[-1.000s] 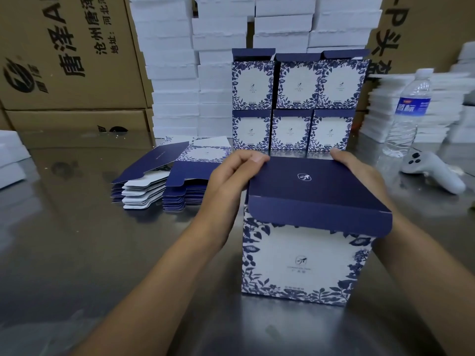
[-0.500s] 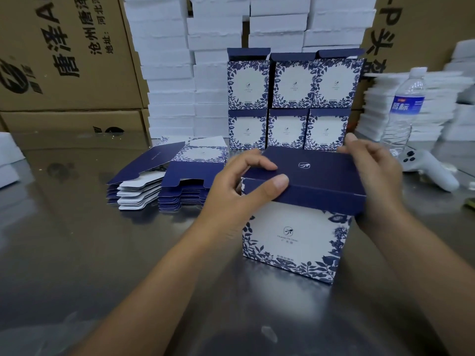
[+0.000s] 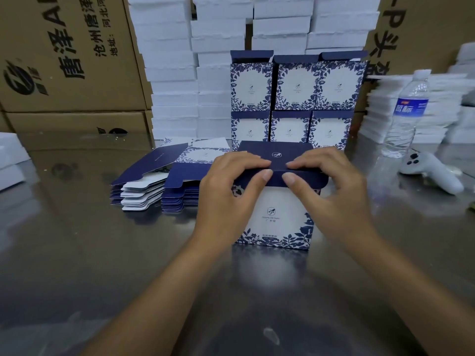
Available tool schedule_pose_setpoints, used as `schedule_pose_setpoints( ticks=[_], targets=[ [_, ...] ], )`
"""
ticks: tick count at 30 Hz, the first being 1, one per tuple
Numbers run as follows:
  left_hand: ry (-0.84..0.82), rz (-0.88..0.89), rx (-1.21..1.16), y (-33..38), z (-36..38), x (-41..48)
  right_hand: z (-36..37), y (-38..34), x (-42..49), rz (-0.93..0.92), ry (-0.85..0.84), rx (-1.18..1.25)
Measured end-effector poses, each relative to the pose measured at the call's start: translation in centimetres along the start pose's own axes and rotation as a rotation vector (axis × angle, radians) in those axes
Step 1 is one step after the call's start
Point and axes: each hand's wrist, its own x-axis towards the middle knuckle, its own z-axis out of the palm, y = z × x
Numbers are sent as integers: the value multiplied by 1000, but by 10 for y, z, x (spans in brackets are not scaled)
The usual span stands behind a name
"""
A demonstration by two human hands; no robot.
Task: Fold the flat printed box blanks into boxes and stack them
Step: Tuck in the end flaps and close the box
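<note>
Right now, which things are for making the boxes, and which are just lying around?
For the job: half-closed box, left hand, right hand, flat blanks, finished boxes.
Just lying about: water bottle, white controller, brown cartons.

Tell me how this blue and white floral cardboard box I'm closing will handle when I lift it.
The blue and white floral cardboard box is thin folded card, so probably light and easily dented. Standing on the shiny metal table, it would likely slide when pushed.
</note>
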Motion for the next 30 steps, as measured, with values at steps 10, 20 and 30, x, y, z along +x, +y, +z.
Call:
schedule_pose_setpoints(
  ticks=[10, 20, 30],
  targets=[
    [55, 12, 45, -3, 5, 3, 8, -3, 1, 75, 54, 79],
    [46, -2, -16, -4, 4, 0, 2, 3, -2, 248, 33, 214],
    [185, 49, 25, -10, 3, -5, 7, 4, -3, 382, 49, 307]
  ],
)
